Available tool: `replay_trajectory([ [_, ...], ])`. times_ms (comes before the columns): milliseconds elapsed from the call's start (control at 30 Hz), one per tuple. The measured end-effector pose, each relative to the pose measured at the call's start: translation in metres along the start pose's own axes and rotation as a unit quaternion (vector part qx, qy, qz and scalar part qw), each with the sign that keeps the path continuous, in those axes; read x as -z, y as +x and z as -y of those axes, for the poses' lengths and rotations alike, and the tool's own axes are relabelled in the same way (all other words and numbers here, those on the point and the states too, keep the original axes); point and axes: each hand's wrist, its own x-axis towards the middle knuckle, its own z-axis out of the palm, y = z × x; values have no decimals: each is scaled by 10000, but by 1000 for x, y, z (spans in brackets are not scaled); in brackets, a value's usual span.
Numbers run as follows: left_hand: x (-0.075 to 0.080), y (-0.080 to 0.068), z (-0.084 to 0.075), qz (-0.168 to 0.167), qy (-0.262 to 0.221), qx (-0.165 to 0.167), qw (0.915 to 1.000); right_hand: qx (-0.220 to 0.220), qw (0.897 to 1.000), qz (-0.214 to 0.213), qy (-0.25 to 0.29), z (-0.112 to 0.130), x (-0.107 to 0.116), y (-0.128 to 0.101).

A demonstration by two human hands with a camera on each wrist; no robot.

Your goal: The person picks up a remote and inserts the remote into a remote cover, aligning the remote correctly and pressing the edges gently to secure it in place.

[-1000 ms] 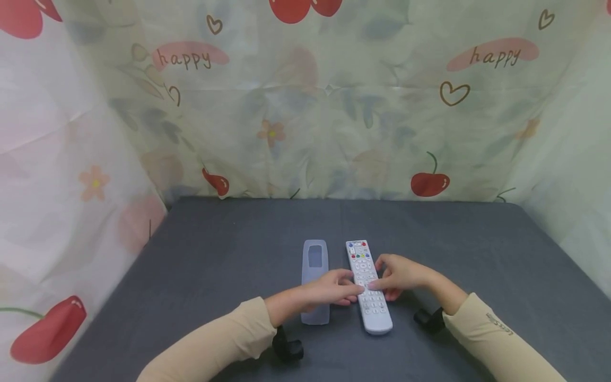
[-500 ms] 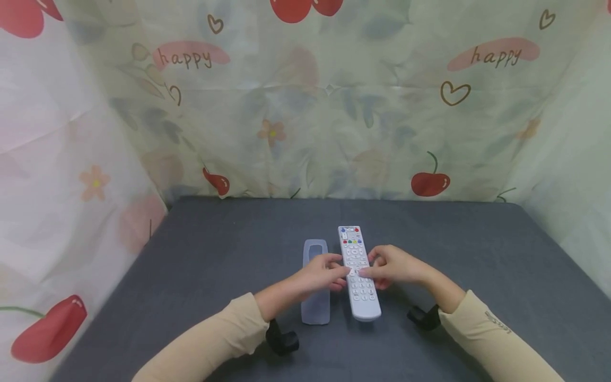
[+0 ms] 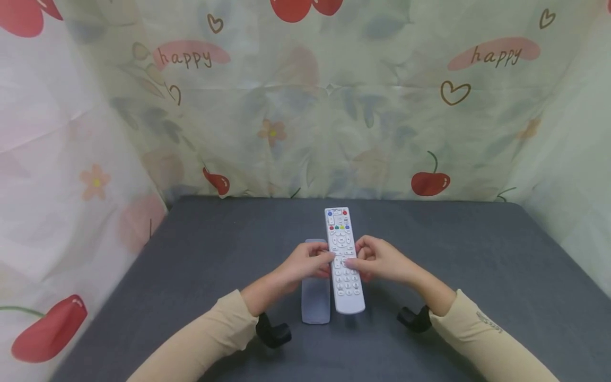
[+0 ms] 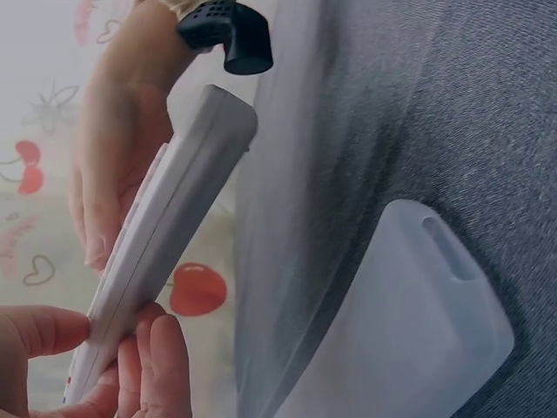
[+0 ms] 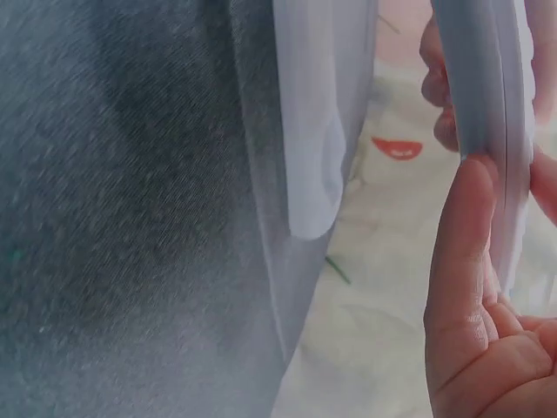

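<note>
1. The white remote [image 3: 343,260] was lying flat on the table a moment ago. Now it is lifted up off the table, and it has moved away from the person and a bit to the left.
2. The left hand [image 3: 305,263] pinches the remote's left edge with thumb and fingers curled around it. The right hand [image 3: 377,260] pinches the right edge the same way. Both hands hold it near its middle.
3. The clear cover [image 3: 315,294] has stayed in the same spot on the table. It lies flat, just to the left of the remote and partly under the left hand.
4. The remote is long, thin and hard, with many small buttons. A few near the top are red, blue, green and yellow.
5. The cover is soft-looking and milky, shaped like the remote, with round corners and a long hole at one end.
6. The table [image 3: 477,254] has a dark grey cloth top that looks a bit rough.
7. The curtain [image 3: 305,106] behind is thin and wrinkly, with cherries, flowers, hearts and the word "happy".
8. Both sleeves are plain tan.
</note>
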Motion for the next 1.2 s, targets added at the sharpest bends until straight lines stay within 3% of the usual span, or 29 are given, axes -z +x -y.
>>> replay_trajectory([
  [267, 7, -2, -5, -106, -129, -12, 9999, 172, 9994, -163, 249, 7, -5, 1],
  [733, 11, -5, -9, -15, -134, -44, 9999, -79, 9982, -291, 523, 13, -8, 1],
  [1200, 14, -3, -8, -148, -65, -75, 9998, 265, 9958, -649, 590, 18, -9, 2],
])
